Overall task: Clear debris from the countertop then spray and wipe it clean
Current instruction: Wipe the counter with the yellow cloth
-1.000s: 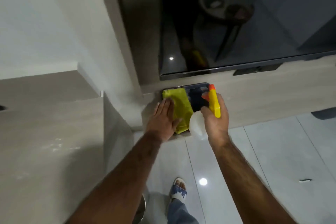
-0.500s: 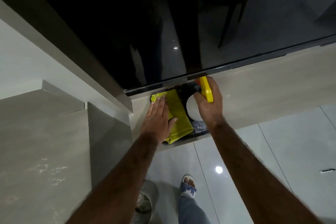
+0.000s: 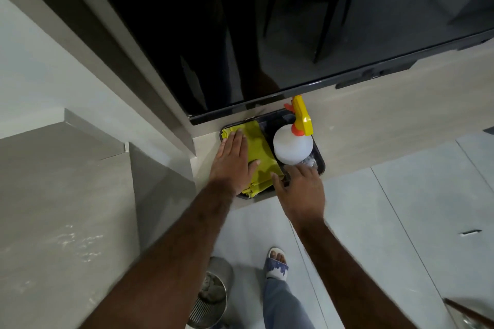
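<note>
Head view, items as we find them:

1. Left hand (image 3: 235, 160): open, fingers flat and together, palm pressed on the yellow cloth (image 3: 260, 157); we see no grip.
2. Yellow cloth: folded, lying under and just right of the left hand, in the left half of the black tray (image 3: 320, 161).
3. Right hand (image 3: 302, 192): open, fingers spread, holding nothing; fingertips at the tray's near edge, just below the spray bottle (image 3: 293, 145).
4. Spray bottle: white body, orange collar, yellow trigger head; upright in the tray's right half, just beyond the right hand and apart from it.
5. Black tray: on the pale worktop (image 3: 374, 131), beneath both hands, below a dark glossy screen (image 3: 267, 21).
6. Floor below our arms: metal bin (image 3: 211, 299), sandalled foot (image 3: 276, 262)
</note>
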The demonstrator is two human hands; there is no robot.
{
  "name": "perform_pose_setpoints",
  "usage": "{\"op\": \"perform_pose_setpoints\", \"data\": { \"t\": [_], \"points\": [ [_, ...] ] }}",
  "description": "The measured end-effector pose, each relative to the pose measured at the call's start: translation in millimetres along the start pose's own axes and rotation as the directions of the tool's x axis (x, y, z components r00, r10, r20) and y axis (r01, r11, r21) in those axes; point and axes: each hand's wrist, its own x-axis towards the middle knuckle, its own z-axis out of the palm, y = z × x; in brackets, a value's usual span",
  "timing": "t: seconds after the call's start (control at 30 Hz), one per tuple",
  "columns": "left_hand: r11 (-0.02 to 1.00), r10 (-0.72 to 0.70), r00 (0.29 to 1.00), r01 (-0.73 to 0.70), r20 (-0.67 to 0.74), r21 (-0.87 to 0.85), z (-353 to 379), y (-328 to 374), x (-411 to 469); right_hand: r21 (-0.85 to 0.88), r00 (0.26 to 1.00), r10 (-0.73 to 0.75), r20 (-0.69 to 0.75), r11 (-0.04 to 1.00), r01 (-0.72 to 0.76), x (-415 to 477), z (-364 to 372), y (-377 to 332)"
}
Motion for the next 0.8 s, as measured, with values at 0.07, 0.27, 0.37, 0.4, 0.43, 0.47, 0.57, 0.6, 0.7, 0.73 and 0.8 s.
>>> {"op": "perform_pose_setpoints", "data": {
  "t": [0.07,0.27,0.37,0.4,0.43,0.47,0.57,0.6,0.7,0.73,0.8],
  "points": [
    [1.0,0.016,1.0,-0.015,0.017,-0.015,-3.5,-2.6,0.6,-0.15,0.997,0.033,0.075,0.988,-0.021,5.2,6.1,-9.2],
    [0.956,-0.039,0.986,-0.01,-0.16,-0.292,-17.1,-8.4,-23.9,0.121,0.98,0.185,0.078,0.974,-0.193,11.9,18.8,-29.1],
    [0.767,-0.328,0.909,0.098,-0.256,-0.634,-23.4,-14.4,-51.3,0.552,0.933,0.329,0.147,0.755,-0.354,10.9,11.4,-55.5],
    [0.667,-0.434,0.877,0.159,-0.206,-0.728,-25.6,-18.2,-59.5,0.683,0.91,0.365,0.197,0.615,-0.394,8.5,5.8,-68.2],
    [0.52,-0.532,0.841,0.229,-0.102,-0.823,-27.9,-21.2,-65.4,0.773,0.891,0.38,0.247,0.477,-0.418,6.2,-0.6,-80.3],
    [0.306,-0.599,0.799,0.295,0.058,-0.905,-32.8,-24.8,-73.1,0.826,0.883,0.37,0.288,0.371,-0.424,2.6,-7.3,-94.3],
    [-0.398,-0.351,0.762,0.404,0.544,-0.823,-47.6,-45.2,-98.3,0.892,0.894,0.265,0.363,0.178,-0.415,-14.8,-25.3,-142.1],
    [-0.511,-0.188,0.787,0.432,0.587,-0.743,-51.7,-54.6,-109.6,0.904,0.903,0.216,0.37,0.139,-0.404,-22.5,-29.7,-157.0],
    [-0.725,0.034,0.83,0.404,0.557,-0.558,-58.6,-97.1,-164.9,0.9,0.906,0.032,0.421,0.108,-0.422,-60.6,-33.6,-209.8],
    [-0.783,0.03,0.849,0.348,0.527,-0.516,-58.6,-112.7,-186.1,0.885,0.89,-0.031,0.455,0.127,-0.448,-75.7,-30.1,-227.1],
    [-0.88,-0.053,0.899,0.163,0.434,-0.446,-56.5,-141.3,-227.8,0.84,0.834,-0.142,0.533,0.21,-0.501,-106.1,-17.6,-258.4]
  ]
}}
